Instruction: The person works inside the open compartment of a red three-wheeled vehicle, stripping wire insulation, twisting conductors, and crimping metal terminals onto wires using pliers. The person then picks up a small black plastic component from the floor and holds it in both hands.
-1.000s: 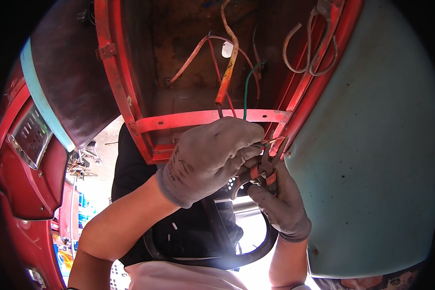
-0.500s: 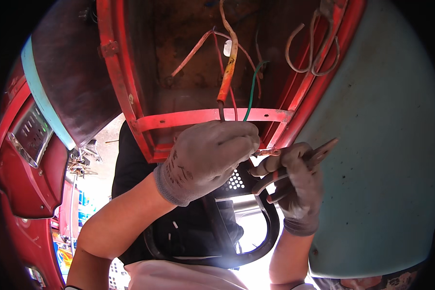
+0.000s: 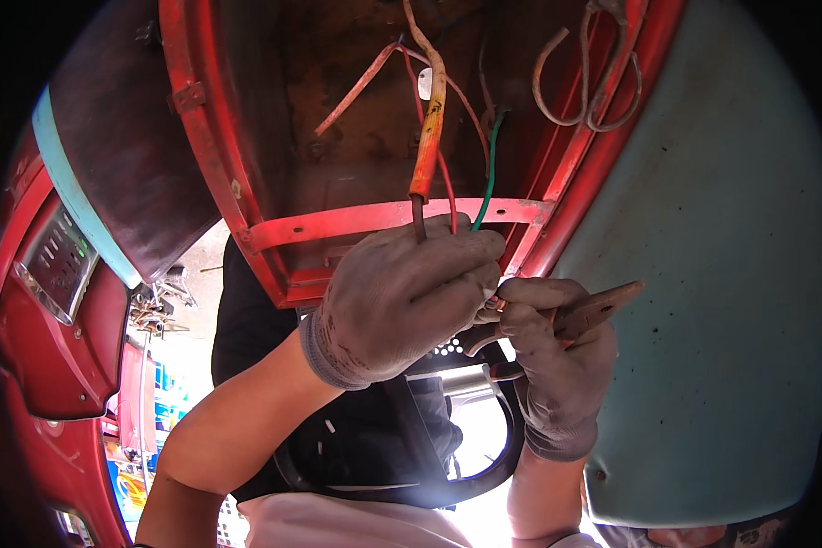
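My left hand (image 3: 411,297), in a grey glove, is closed round several electrical wires below a red crossbar. A dark brown wire (image 3: 418,219) coming out of an orange-wrapped cable (image 3: 427,146), a red wire (image 3: 447,187) and a green wire (image 3: 490,173) run down to it. Bare copper ends (image 3: 496,304) poke out beside its fingertips. My right hand (image 3: 562,374), gloved too, has its thumb and forefinger at that copper. Tucked in the same hand is a pair of pliers (image 3: 603,310), its jaws pointing right and its handles toward the left hand.
An open red metal frame (image 3: 219,146) with a crossbar (image 3: 338,222) surrounds the wires. A bent metal hook (image 3: 586,82) hangs at its right side. A pale blue-green panel (image 3: 721,301) fills the right; red bodywork (image 3: 64,356) stands left. Below my hands is a black tubular frame (image 3: 411,493).
My right hand has come up and left against the copper ends, its fingers closing on them. The pliers turned flatter. My left hand shifted slightly, and the red and green wires moved with it.
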`<state>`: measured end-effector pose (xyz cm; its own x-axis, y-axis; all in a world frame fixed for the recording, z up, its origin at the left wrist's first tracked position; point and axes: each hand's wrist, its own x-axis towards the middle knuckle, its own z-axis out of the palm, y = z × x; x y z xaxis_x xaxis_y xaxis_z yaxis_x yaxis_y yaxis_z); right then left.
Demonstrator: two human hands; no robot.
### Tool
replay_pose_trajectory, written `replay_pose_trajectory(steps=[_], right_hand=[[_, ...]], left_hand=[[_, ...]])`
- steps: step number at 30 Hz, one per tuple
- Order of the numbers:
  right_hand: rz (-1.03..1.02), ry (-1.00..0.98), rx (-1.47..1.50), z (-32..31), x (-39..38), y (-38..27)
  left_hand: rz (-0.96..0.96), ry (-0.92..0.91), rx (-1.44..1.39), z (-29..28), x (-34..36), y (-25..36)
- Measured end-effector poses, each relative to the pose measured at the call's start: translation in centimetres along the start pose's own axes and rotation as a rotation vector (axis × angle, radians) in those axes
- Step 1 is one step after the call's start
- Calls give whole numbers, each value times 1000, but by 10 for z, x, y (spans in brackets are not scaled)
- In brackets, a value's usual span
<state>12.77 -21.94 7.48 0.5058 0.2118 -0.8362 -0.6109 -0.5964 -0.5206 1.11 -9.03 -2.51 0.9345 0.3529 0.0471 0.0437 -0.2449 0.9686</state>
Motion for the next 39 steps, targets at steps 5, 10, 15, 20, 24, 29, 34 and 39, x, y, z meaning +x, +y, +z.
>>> replay_pose_trajectory(steps=[5,10,15,20,24,29,34,39], right_hand=[[34,7,107,1,-4,-1],[41,45,94,0,-7,4],[-60,84,-46,-2,-10,7],[-95,63,-141,2,-14,3],[-158,54,-212,9,-16,-1],[-184,108,-14,9,-15,9],[8,16,-12,-3,-15,0],[84,26,224,1,-13,-6]], left_hand=[[-28,-44,-51,1,-1,3],[-35,-53,-98,1,1,7],[-233,-33,-64,-18,9,23],[-220,-233,-99,-34,5,17],[-317,-292,-208,-37,3,14],[-353,-234,-264,-32,7,20],[-670,-208,-611,-29,5,24],[-779,-203,-728,-27,7,25]])
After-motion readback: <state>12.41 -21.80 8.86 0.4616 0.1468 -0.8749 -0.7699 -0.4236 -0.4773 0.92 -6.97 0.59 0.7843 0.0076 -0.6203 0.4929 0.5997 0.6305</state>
